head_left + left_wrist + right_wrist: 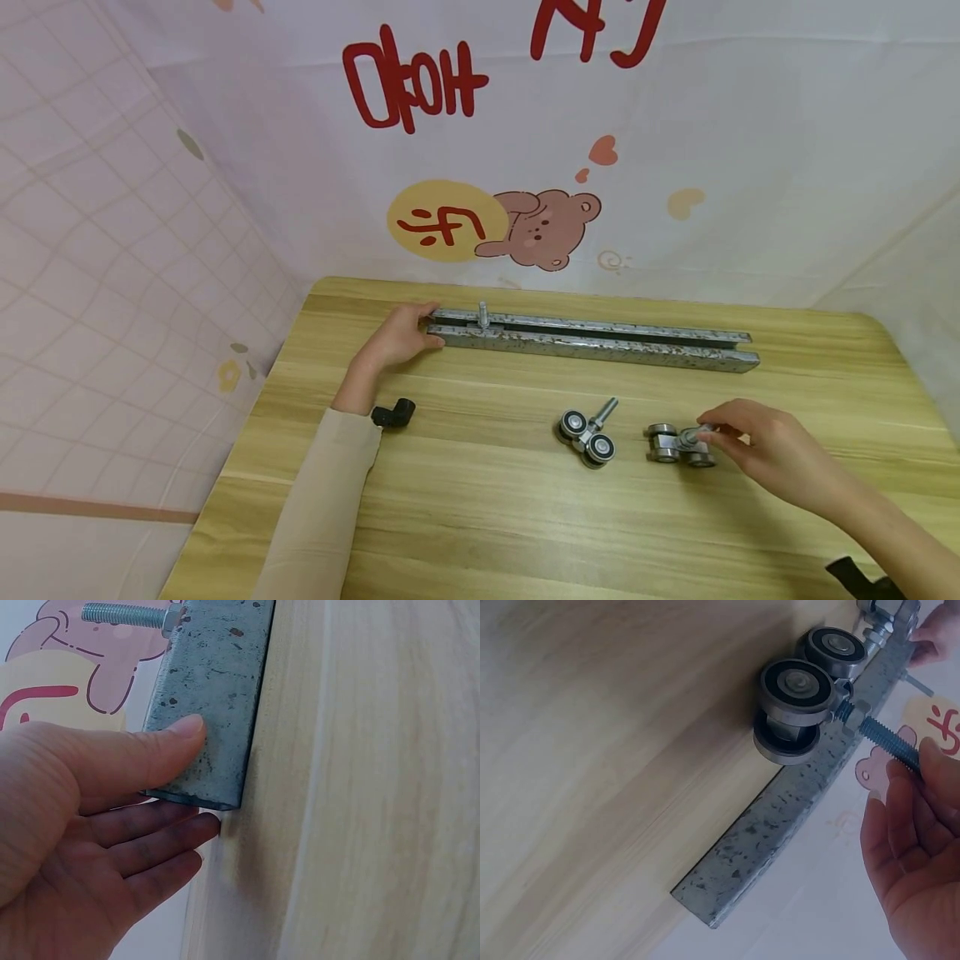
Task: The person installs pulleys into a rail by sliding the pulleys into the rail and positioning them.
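Note:
My left hand (pixel 397 333) holds the left end of a speckled grey metal channel rail (pixel 600 346), slotted along its top. In the left wrist view, the thumb presses the front face of the rail (pixel 214 697), with fingers around its end. A threaded bolt (pixel 483 315) stands upright from the slot near that end; what it joins inside is hidden. To the right, my right hand (pixel 780 450) pinches the threaded bolt (pixel 889 742) of a roller trolley (pixel 667 442). Its wheels (pixel 795 686) stick out beyond the fingertips. Between the hands another roller trolley (pixel 587 437) lies on its side.
The wood-grain table (pixel 465 500) carries everything. Behind it hangs a white printed cloth (pixel 300 167) with a bear and red writing; a gridded cloth (pixel 97 292) covers the left side. Black pieces (pixel 393 413) show by the left sleeve and near the right forearm.

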### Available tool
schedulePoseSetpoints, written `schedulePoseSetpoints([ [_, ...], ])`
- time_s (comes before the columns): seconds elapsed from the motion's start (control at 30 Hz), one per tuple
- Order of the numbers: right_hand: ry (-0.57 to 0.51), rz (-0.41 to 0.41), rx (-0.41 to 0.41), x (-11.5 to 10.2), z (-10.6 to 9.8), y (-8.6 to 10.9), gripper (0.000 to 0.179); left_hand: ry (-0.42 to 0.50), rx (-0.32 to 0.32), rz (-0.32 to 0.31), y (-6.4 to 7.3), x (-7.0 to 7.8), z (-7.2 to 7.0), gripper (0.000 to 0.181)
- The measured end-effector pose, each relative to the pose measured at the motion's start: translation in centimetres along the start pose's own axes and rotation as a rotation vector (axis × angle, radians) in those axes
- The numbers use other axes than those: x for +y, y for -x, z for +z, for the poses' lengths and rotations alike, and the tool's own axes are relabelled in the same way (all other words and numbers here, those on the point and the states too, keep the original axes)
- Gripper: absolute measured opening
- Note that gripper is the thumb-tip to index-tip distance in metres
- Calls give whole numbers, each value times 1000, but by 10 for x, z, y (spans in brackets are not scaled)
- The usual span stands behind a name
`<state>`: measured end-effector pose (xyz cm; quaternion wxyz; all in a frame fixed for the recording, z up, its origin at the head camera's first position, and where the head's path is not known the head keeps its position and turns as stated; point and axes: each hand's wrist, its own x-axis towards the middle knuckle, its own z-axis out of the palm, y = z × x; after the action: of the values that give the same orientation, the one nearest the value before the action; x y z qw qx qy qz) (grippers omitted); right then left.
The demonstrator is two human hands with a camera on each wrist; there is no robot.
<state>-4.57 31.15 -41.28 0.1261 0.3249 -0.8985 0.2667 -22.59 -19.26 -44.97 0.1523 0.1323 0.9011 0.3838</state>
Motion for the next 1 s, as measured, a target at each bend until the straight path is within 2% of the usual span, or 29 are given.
schedulePoseSetpoints([
  [0.03,2,-11,10,1,0,1,13,3,1,-1,0,0,0,72],
  [0.13,23,-11,21,5,-4,3,13,4,3,-2,0,0,0,72],
  [0.2,44,0,28,7,-7,5,21,5,5,-2,0,0,-1,72],
  [0.27,66,13,33,10,-10,7,38,9,6,-3,0,-1,0,72],
  [0.6,123,83,78,34,-24,21,28,8,8,4,0,1,0,71],
  [1.0,221,219,43,60,-41,31,29,1,4,8,0,0,0,71],
])
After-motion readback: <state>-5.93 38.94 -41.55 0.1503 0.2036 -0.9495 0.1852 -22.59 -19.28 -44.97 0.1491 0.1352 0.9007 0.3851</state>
